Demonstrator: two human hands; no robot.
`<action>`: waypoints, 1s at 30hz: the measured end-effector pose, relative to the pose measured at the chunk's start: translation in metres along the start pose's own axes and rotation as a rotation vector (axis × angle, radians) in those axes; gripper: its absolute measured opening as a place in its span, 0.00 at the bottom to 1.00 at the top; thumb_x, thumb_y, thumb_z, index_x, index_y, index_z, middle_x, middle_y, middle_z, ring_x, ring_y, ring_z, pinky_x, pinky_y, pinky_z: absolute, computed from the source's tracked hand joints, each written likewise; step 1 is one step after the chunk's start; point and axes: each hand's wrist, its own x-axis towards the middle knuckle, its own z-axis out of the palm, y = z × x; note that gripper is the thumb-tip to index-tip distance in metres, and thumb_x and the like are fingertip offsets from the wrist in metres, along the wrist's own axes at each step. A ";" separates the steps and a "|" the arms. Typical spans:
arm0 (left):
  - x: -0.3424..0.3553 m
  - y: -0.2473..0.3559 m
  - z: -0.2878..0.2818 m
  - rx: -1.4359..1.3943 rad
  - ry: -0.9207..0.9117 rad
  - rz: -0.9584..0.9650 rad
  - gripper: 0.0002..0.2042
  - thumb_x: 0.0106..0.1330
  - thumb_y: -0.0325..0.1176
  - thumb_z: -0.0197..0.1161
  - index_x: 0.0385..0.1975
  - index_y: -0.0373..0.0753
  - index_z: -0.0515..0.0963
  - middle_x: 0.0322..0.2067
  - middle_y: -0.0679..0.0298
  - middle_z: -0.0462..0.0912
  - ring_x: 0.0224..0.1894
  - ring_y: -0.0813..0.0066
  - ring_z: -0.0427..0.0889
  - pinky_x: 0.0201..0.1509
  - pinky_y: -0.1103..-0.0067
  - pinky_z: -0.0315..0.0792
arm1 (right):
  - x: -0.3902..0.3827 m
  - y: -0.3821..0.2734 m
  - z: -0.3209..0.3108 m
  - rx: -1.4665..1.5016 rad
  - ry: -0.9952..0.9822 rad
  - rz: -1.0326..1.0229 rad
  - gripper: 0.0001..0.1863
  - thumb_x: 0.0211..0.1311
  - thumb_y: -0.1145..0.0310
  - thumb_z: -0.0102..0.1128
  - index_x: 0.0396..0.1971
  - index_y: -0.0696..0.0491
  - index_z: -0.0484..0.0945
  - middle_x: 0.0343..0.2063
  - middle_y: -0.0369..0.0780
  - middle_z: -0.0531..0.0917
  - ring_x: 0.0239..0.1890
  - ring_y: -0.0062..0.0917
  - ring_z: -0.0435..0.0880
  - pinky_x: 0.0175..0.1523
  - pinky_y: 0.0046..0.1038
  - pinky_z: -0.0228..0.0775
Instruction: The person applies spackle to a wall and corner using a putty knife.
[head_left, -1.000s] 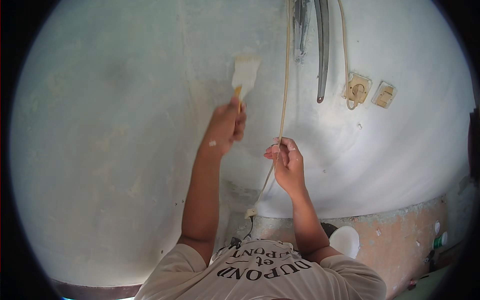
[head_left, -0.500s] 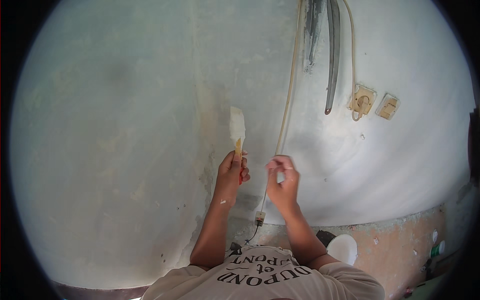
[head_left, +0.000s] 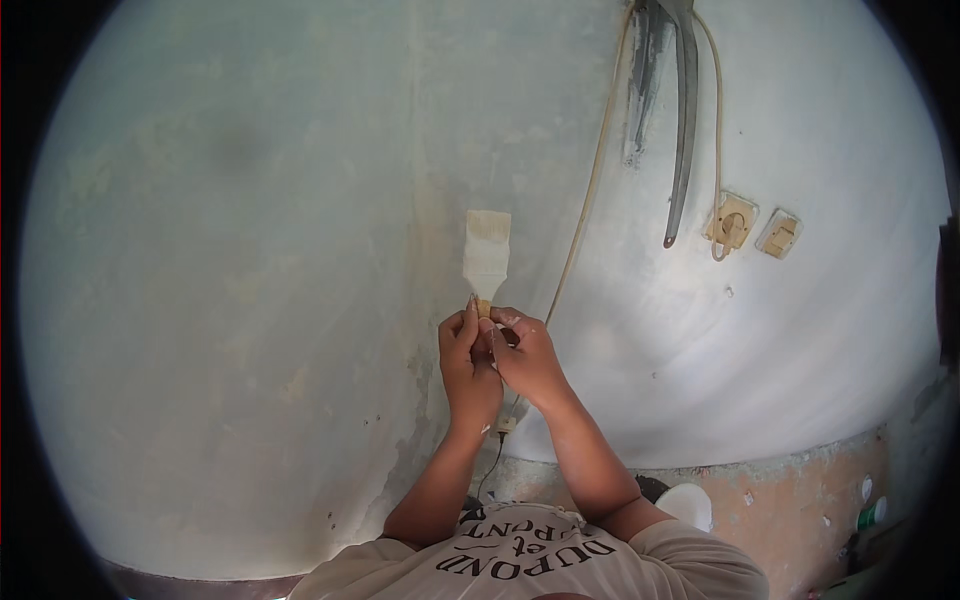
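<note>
A flat paintbrush (head_left: 487,245) points upward in front of the wall (head_left: 250,300), its bristles and neck coated in white paint. Its yellowish handle (head_left: 484,308) runs down between my hands. On the handle's left side, the fingers of my left hand (head_left: 468,352) are closed around it. My right hand (head_left: 518,350) grips the same handle from the right, thumb and fingers pressed together at its top. White paint flecks mark my fingers and left wrist. The lower part of the handle is hidden by my hands.
A beige cable (head_left: 588,190) hangs down the wall to a small connector (head_left: 506,426). To the right are a grey curved metal strip (head_left: 684,130), a socket with a plug (head_left: 734,222) and a switch (head_left: 779,234). A white round container (head_left: 688,505) stands on the floor.
My right hand has moved left and taken hold of the brush handle beside my left hand. The brush has turned from nearly edge-on to show its broad face.
</note>
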 end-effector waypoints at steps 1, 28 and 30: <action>0.001 -0.001 -0.003 -0.043 -0.014 -0.036 0.20 0.71 0.19 0.48 0.62 0.37 0.71 0.52 0.60 0.73 0.50 0.73 0.76 0.54 0.81 0.69 | 0.002 -0.001 0.000 -0.002 -0.004 -0.002 0.12 0.71 0.71 0.51 0.46 0.63 0.77 0.37 0.43 0.83 0.36 0.24 0.83 0.41 0.25 0.75; 0.010 0.023 -0.030 -0.387 -0.105 -0.254 0.18 0.56 0.21 0.50 0.48 0.40 0.73 0.60 0.60 0.67 0.61 0.69 0.67 0.59 0.71 0.63 | 0.116 0.002 0.020 -0.124 0.388 -0.288 0.12 0.74 0.68 0.42 0.36 0.60 0.71 0.18 0.36 0.75 0.17 0.16 0.71 0.22 0.24 0.65; 0.012 0.020 -0.029 -0.380 -0.101 -0.255 0.18 0.56 0.21 0.50 0.47 0.40 0.73 0.60 0.60 0.67 0.61 0.69 0.68 0.59 0.72 0.63 | 0.111 0.008 0.025 -0.086 0.385 -0.206 0.13 0.74 0.68 0.40 0.33 0.60 0.71 0.17 0.36 0.75 0.16 0.17 0.71 0.22 0.24 0.65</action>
